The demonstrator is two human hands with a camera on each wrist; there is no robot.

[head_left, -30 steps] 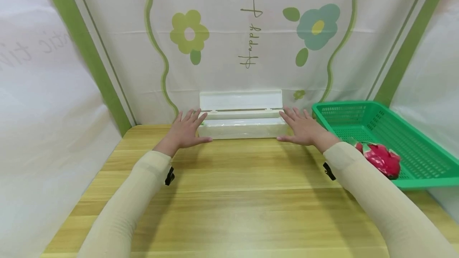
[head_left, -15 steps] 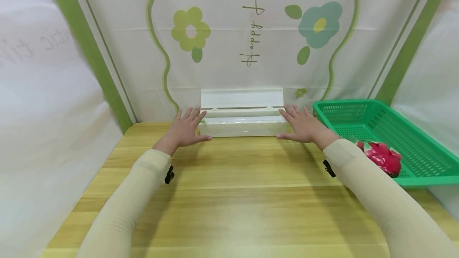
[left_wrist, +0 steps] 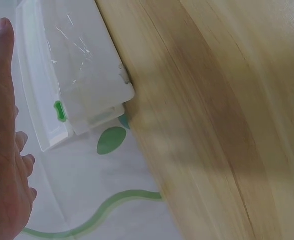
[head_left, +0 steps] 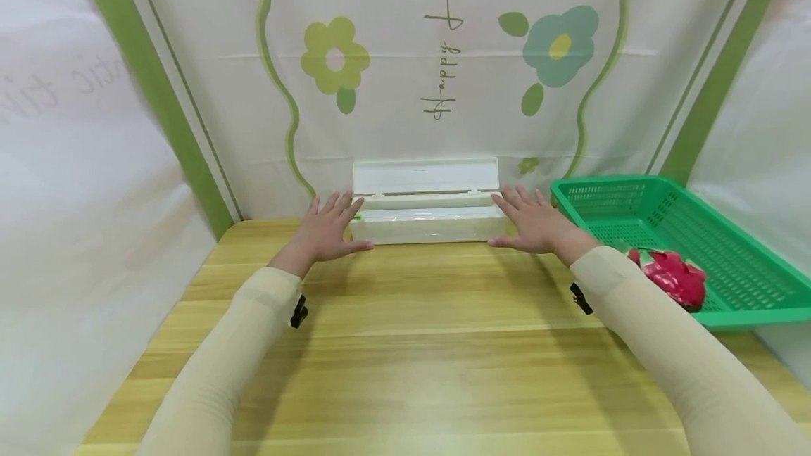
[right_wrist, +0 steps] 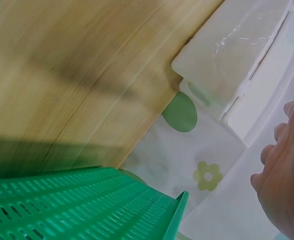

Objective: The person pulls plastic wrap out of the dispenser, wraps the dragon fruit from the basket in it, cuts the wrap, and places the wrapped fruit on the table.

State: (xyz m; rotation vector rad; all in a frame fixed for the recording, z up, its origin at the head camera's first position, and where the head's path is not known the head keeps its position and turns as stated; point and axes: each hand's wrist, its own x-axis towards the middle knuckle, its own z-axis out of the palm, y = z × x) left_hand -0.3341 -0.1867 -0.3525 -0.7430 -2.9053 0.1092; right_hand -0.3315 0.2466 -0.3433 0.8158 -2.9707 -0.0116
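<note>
Against the back curtain, at the table's far edge, lies a long white cling film dispenser [head_left: 437, 231] with its lid [head_left: 426, 176] raised. Shiny clear film shows on its front, and a small green slider [left_wrist: 59, 111] sits near its left end. My left hand [head_left: 323, 231] is at that end with fingers spread and thumb stretched inward, holding nothing. At the opposite end, my right hand [head_left: 535, 225] mirrors it, also spread and holding nothing. Whether either hand touches the dispenser I cannot tell. Both wrist views show the hands beside the raised lid.
A green perforated plastic basket [head_left: 747, 248] stands at the right, near my right forearm. Inside it lies a pink dragon fruit [head_left: 674, 280], partly hidden by the sleeve. Printed curtains [head_left: 393, 118] enclose the wooden table [head_left: 431, 357] at the back and sides.
</note>
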